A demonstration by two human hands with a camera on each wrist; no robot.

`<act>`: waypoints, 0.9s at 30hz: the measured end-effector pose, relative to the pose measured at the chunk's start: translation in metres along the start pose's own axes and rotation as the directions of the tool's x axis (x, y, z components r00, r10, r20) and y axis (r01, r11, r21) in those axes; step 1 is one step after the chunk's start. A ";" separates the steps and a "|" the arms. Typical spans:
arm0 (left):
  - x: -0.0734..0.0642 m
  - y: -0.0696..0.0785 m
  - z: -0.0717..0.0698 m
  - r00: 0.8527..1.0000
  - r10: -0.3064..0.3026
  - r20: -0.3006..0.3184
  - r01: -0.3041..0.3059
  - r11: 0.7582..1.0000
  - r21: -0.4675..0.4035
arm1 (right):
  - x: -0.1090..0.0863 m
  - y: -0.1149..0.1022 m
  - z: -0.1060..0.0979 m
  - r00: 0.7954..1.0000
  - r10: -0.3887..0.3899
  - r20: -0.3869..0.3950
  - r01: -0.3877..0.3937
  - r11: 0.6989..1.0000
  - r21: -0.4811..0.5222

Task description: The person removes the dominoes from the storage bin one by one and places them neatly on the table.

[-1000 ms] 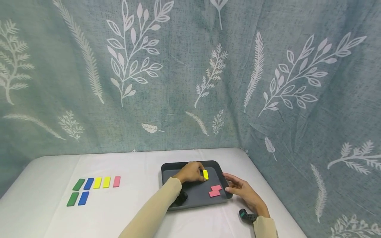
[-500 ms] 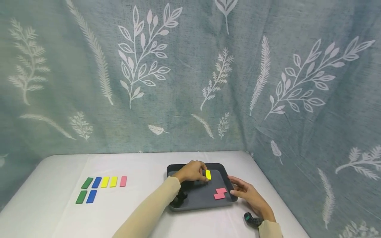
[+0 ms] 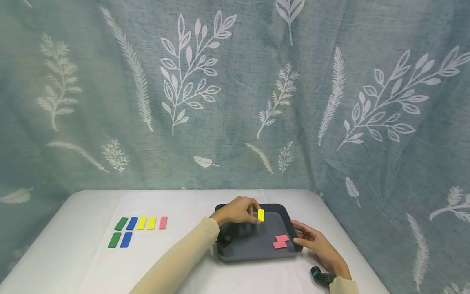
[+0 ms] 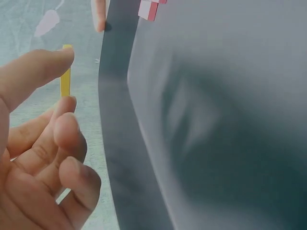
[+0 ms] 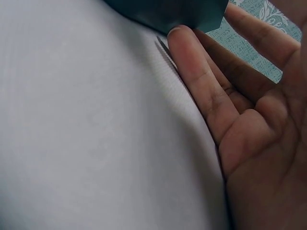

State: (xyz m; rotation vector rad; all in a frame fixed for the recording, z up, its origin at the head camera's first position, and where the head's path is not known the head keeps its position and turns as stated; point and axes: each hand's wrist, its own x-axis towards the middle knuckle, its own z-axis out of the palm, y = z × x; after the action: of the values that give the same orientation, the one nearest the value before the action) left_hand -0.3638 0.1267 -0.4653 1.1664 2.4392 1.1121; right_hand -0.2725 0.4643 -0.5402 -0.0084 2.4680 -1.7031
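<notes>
In the head view, my left hand (image 3: 240,210) is over the back part of a dark grey tray (image 3: 257,259). It pinches a small yellow block (image 3: 261,215) between thumb and fingers. The left wrist view shows that yellow block (image 4: 65,82) edge-on, held at the fingertips above the tray. My right hand (image 3: 319,245) is at the tray's right side, fingers fairly straight and touching its rim. In the right wrist view, extended fingers (image 5: 192,62) lie against the tray's underside edge (image 5: 177,14). Two pink blocks (image 3: 280,241) lie touching in the tray's front right.
To the left on the white tablecloth (image 3: 191,241) lie several flat blocks: green (image 3: 121,223), blue (image 3: 132,223), yellow (image 3: 141,223) and one pink (image 3: 163,223). A patterned curtain (image 3: 235,102) hangs behind and to the right of the table.
The head view has swung left, so everything appears further right. Relative to the tray, my left hand has risen and shifted slightly left with the yellow block. My right hand stays at the rim.
</notes>
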 end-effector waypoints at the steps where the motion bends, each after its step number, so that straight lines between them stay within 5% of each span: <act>1: -0.003 0.000 -0.002 1.000 0.005 -0.001 -0.005 1.000 0.000 | 0.000 0.000 -0.001 1.000 -0.002 0.006 0.002 1.000 0.012; 15: -0.037 -0.010 -0.025 0.999 0.021 -0.043 -0.018 0.998 0.053 | -0.001 -0.001 -0.004 0.999 -0.003 0.043 0.002 1.000 0.002; 27: -0.079 -0.019 -0.052 0.995 -0.003 -0.098 0.001 1.000 -0.014 | -0.001 -0.002 -0.004 0.997 -0.006 0.079 0.004 1.000 0.025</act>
State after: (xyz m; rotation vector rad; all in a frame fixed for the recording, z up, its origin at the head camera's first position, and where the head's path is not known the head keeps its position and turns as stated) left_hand -0.3475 0.0327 -0.4527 1.1307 2.4998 1.2111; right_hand -0.2719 0.4678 -0.5371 -0.0782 2.3918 -1.7011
